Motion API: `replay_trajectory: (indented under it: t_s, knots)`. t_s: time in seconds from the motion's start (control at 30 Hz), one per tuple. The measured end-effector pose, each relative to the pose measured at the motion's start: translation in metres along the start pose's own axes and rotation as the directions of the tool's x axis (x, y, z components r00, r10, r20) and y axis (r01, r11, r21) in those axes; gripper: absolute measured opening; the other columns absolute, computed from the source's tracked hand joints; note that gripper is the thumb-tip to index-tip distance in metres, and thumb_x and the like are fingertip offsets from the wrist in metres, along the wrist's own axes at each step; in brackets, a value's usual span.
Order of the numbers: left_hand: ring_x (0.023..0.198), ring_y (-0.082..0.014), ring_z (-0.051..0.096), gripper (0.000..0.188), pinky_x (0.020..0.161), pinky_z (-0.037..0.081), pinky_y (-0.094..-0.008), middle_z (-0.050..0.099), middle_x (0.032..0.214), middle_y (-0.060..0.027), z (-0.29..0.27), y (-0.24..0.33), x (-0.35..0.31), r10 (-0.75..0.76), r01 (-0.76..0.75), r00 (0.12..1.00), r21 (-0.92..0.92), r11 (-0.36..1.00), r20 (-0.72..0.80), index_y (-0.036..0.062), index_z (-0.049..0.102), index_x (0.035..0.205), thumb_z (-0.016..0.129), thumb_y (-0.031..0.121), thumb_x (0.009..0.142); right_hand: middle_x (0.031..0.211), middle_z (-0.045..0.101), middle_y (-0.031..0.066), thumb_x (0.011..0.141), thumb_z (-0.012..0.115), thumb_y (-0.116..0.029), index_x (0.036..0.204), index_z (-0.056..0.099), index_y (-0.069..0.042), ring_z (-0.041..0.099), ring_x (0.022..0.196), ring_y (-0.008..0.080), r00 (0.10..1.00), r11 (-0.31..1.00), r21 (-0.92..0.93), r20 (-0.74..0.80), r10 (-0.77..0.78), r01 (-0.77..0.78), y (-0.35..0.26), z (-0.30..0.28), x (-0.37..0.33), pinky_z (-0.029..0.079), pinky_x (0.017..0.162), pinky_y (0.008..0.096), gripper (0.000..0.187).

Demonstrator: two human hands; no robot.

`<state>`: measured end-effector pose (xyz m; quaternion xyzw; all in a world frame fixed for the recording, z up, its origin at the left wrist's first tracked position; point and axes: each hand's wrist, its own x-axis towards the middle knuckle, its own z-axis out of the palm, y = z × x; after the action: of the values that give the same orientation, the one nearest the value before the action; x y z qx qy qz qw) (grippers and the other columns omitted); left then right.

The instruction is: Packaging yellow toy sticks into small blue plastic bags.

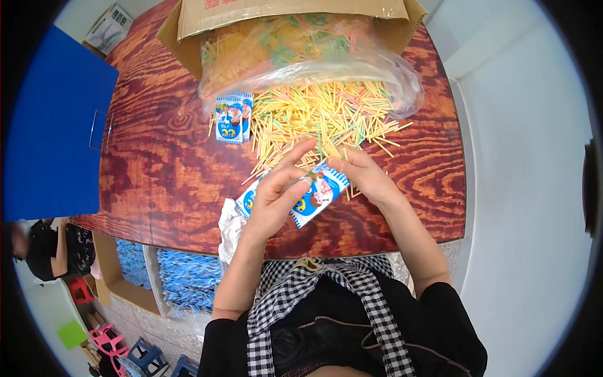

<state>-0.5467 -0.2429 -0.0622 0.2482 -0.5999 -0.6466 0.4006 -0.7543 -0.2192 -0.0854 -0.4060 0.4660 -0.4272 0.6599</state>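
Note:
A blue-and-white printed sachet [320, 193] is between my hands, tilted over the near side of the table. My left hand [275, 200] grips it with the thumb on its face, index finger raised. My right hand [367, 179] pinches its upper end, at the edge of a loose pile of thin yellow, pink and green sticks [323, 116]. Whether the right fingers also hold sticks is hidden. Another such sachet [247, 200] shows partly behind my left hand. Further up, left of the pile, lie overlapping sachets [228, 119].
A cardboard box [289, 14] lies open at the far side, its clear plastic bag [295, 53] spilling sticks onto the wood-grain table [157, 157]. White cloth [230, 229] sits at the near edge. Boxes of blue packets [188, 273] stand below left. Another person [53, 248] is further left.

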Motion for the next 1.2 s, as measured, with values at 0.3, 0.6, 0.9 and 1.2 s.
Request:
replay_trajectory:
  t_s: [0.3, 0.6, 0.9, 1.2]
  knots:
    - [0.136, -0.035, 0.037, 0.01, 0.114, 0.02, -0.0485, 0.055, 0.132, -0.0175, 0.018, 0.009, 0.019, -0.01, -0.118, 0.97, 0.503, 0.856, 0.244, 0.0027, 0.061, 0.094, 0.056, 0.011, 0.091, 0.11, 0.065, 0.007, 0.092, 0.06, -0.019, 0.119, 0.057, -0.004, 0.065, 0.096, 0.0155, 0.961, 0.681, 0.685, 0.256, 0.109, -0.26, 0.031, 0.005, -0.012, 0.055, 0.082, 0.0322, 0.031]
    - [0.119, -0.0246, 0.05, 0.025, 0.104, 0.038, -0.043, 0.058, 0.121, -0.0132, 0.035, -0.053, 0.002, -0.217, 0.021, 0.976, -0.996, 0.091, 0.001, 0.0042, 0.058, 0.105, 0.048, 0.025, 0.097, 0.075, 0.055, 0.0022, 0.098, 0.053, -0.015, 0.094, 0.052, -0.003, 0.054, 0.071, 0.0099, 0.887, 0.818, 0.351, -0.257, -0.384, 0.456, -0.008, 0.053, -0.003, 0.045, 0.066, 0.0244, 0.013]
    - [0.124, -0.024, 0.048, 0.034, 0.106, 0.04, -0.038, 0.05, 0.134, -0.0136, 0.054, -0.024, -0.001, -0.498, 0.009, 0.866, -0.995, 0.095, -0.04, 0.0056, 0.051, 0.127, 0.043, 0.025, 0.1, 0.086, 0.059, 0.0096, 0.087, 0.061, -0.002, 0.095, 0.056, -0.001, 0.059, 0.08, 0.0209, 0.715, 0.752, -0.377, -0.266, -0.646, 0.54, 0.005, 0.069, -0.016, 0.046, 0.074, 0.0304, 0.009]
    - [0.136, -0.0307, 0.033, 0.038, 0.114, 0.03, -0.0423, 0.042, 0.143, -0.017, 0.068, 0.022, 0.008, -0.638, -0.031, 0.762, -0.99, 0.139, -0.113, 0.0048, 0.049, 0.129, 0.04, 0.029, 0.101, 0.089, 0.061, 0.0096, 0.085, 0.061, -0.001, 0.097, 0.06, -0.001, 0.058, 0.082, 0.0233, 0.723, 0.705, -0.434, -0.16, -0.673, 0.56, 0.005, 0.068, -0.021, 0.045, 0.076, 0.0309, 0.012]
